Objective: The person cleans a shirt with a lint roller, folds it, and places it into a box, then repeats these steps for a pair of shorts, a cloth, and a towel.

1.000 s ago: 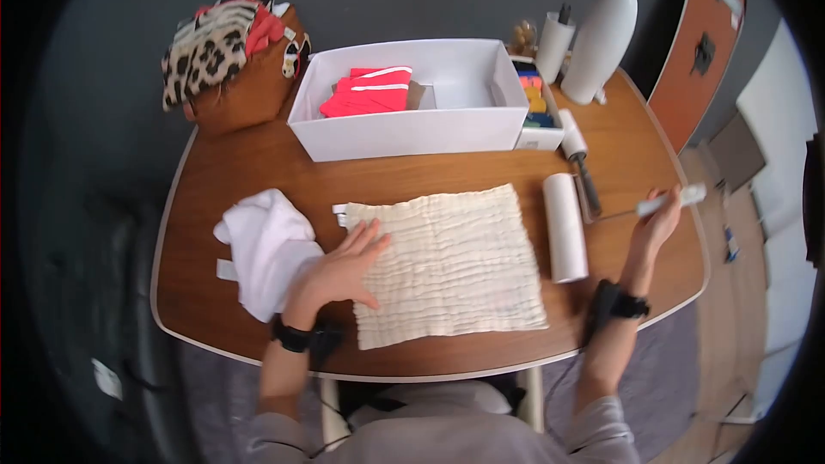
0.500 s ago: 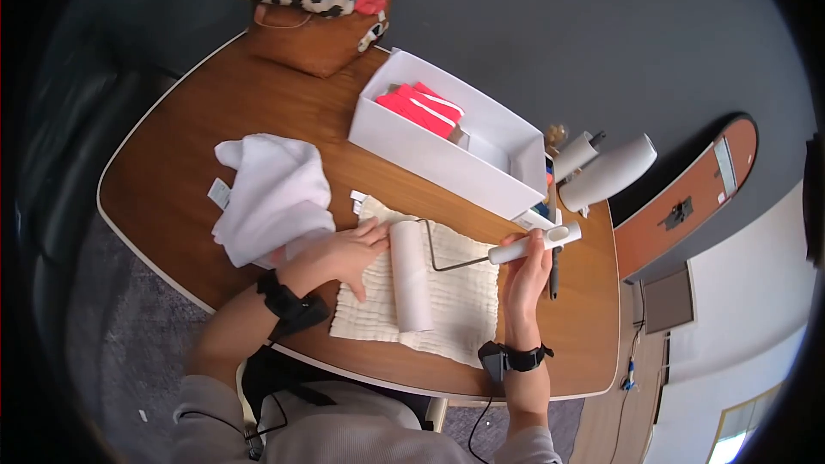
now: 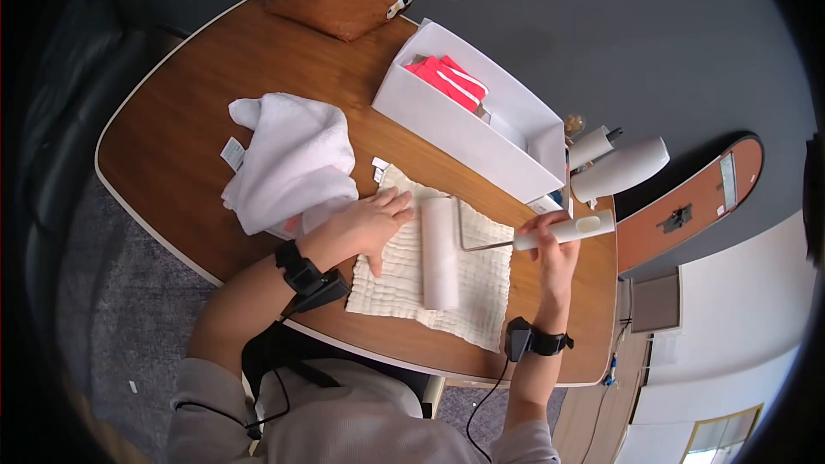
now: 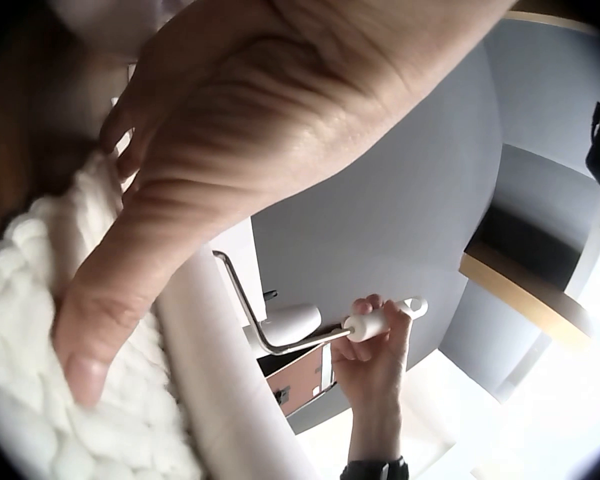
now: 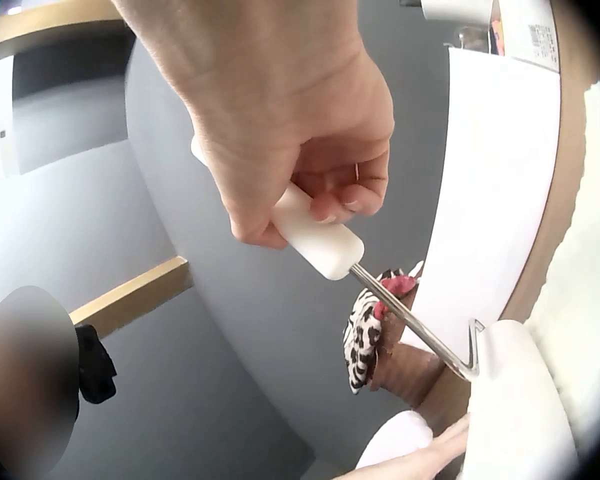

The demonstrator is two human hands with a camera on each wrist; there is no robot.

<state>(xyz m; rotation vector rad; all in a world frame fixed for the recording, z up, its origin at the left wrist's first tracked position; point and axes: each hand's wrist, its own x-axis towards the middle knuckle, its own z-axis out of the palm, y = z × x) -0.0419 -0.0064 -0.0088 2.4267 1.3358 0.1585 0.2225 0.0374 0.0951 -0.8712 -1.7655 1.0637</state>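
A cream crinkled cloth lies spread on the wooden table, a small tag at its far left corner. My left hand rests on its left side, fingers spread and thumb on the fabric in the left wrist view. Across the cloth's middle sits the wide white roll of a lint roller, to the right of that hand. My right hand grips the roller's white handle between thumb and curled fingers. A bent metal rod joins handle and roll. Left of the cloth lies a bunched white towel.
A long white box with folded red clothing inside stands behind the cloth. Further left is a brown bag topped with leopard-print fabric. A tall white object and a white roll stand at the right end.
My right hand has brought the lint roller from the table's right side onto the cloth. My left hand stays on the cloth's left side. The head view has turned.
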